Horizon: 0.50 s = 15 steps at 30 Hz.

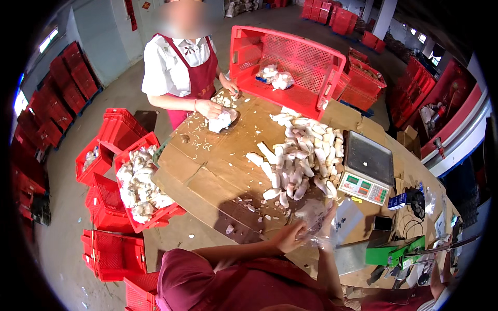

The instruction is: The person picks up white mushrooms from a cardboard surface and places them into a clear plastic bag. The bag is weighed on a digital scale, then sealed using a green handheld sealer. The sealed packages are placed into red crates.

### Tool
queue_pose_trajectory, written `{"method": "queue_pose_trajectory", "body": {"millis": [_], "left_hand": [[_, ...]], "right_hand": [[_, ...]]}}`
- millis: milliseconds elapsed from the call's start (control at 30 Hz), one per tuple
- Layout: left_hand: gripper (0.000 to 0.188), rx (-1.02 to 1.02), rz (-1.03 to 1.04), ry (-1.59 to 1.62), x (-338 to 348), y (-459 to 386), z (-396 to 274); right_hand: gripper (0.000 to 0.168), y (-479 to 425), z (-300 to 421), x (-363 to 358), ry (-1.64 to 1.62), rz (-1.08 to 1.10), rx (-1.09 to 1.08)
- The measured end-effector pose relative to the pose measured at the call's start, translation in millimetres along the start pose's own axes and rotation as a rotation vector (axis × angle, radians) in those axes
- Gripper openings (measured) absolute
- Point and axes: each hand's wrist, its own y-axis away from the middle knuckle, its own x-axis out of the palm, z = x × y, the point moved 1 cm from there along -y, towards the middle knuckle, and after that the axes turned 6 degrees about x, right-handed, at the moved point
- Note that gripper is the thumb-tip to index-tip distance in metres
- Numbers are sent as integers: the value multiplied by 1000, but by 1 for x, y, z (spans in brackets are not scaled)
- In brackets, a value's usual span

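Observation:
A clear plastic bag [311, 217] is stretched between my hands at the near edge of the table. My left hand [291, 235] grips its near side with curled fingers. On its other side, my right hand [327, 225] is blurred, and part of it lies behind the plastic. Just beyond the bag is a large pile of king oyster mushrooms [297, 167]. Right of the pile stands a digital weighing scale [369, 155] with a small scrap on its plate. What the bag holds cannot be made out.
Across the cardboard-covered table [218, 163], a co-worker in a red apron [204, 76] handles a bagged bundle [222, 119]. A red crate [288, 58] lies on its side, holding bags. Another crate [155, 217] at left holds bagged mushrooms. A green device [395, 252] stands at right.

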Motion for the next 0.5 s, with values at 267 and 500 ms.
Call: {"method": "queue_pose_trajectory", "body": {"millis": [267, 500], "left_hand": [[24, -738, -323, 616, -41, 33, 47], [21, -171, -261, -443, -83, 66, 34]], "right_hand": [[88, 14, 7, 28, 974, 151, -87], [43, 36, 53, 64, 439, 1423, -104]]}}
